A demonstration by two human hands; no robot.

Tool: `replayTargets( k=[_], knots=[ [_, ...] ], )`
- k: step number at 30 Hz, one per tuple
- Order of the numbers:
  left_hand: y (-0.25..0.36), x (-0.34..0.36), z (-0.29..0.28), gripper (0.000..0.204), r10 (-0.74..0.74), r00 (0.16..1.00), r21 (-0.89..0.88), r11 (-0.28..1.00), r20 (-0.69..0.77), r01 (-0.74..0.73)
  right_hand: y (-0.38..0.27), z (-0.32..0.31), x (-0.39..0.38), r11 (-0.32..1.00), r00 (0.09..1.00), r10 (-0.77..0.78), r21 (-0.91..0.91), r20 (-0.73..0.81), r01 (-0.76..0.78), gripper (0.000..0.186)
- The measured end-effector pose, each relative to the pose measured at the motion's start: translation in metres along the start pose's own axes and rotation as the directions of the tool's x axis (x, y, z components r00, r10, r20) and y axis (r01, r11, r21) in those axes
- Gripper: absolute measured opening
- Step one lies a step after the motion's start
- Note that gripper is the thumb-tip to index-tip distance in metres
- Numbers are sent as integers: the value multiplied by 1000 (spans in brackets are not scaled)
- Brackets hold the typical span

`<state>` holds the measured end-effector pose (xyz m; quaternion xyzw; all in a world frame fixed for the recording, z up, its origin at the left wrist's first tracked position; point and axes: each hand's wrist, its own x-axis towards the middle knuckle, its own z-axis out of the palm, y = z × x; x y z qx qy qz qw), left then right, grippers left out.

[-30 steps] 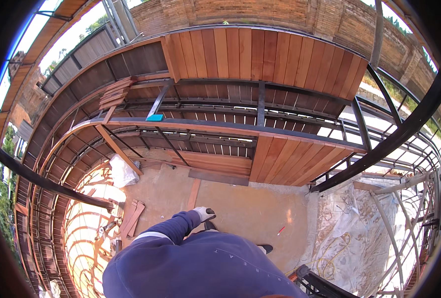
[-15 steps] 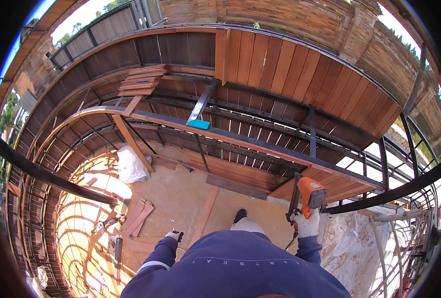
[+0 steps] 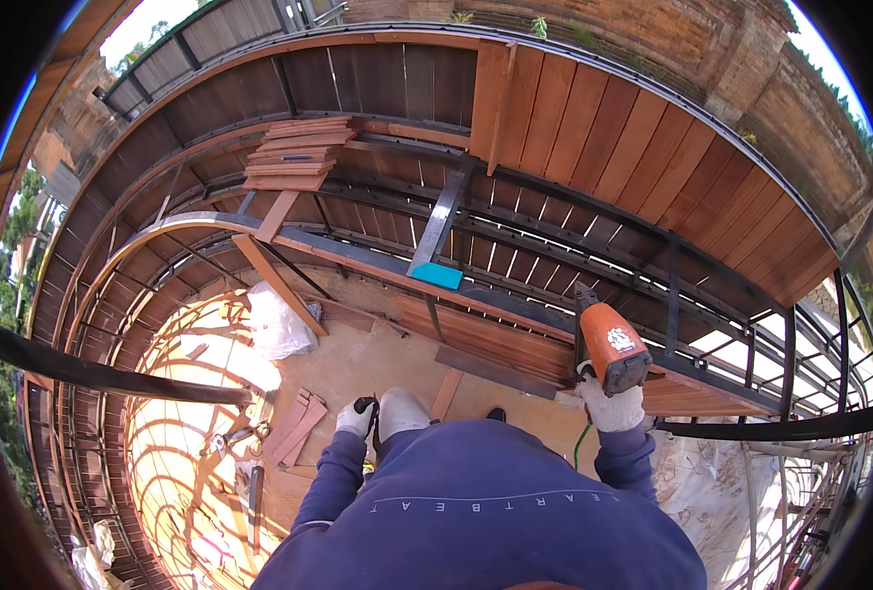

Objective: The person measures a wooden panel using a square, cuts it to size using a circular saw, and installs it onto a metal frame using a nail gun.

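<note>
My right hand (image 3: 611, 406), in a whitish work glove, grips an orange nail gun (image 3: 610, 339) held up in front of the bench frame's dark inner rail (image 3: 520, 306). A green hose (image 3: 581, 447) hangs below that hand. My left hand (image 3: 358, 418), gloved too, is low beside my raised knee, its fingers curled. Something dark shows at its fingertips; whether it is a held thing or part of the glove is unclear. A turquoise block (image 3: 436, 275) lies on the rail where a metal crosspiece (image 3: 441, 218) meets it.
Reddish boards (image 3: 643, 138) line the bench's far right back. Loose slats (image 3: 294, 152) are stacked on the frame at left. More boards (image 3: 297, 428), a white plastic bag (image 3: 281, 320) and tools (image 3: 235, 439) lie on the floor. A dark curved bar (image 3: 112, 369) crosses at left.
The nail gun has risen with my right hand toward the inner rail. My left hand has come up beside my knee, which now shows. The whole view has shifted slightly.
</note>
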<state>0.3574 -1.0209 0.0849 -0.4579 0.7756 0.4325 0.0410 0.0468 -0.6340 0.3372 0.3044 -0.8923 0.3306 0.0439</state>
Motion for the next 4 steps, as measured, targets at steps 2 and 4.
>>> replayTargets(
  k=[2,4],
  knots=[
    [66,26,-37,22,20,999,-267,964,37,-9,13,6,13,946,988,-132,-287,74,148,39],
    [110,64,-74,24,252,967,-257,934,-20,-249,1,24,33,972,994,81,217,75,-96,48]
  ],
)
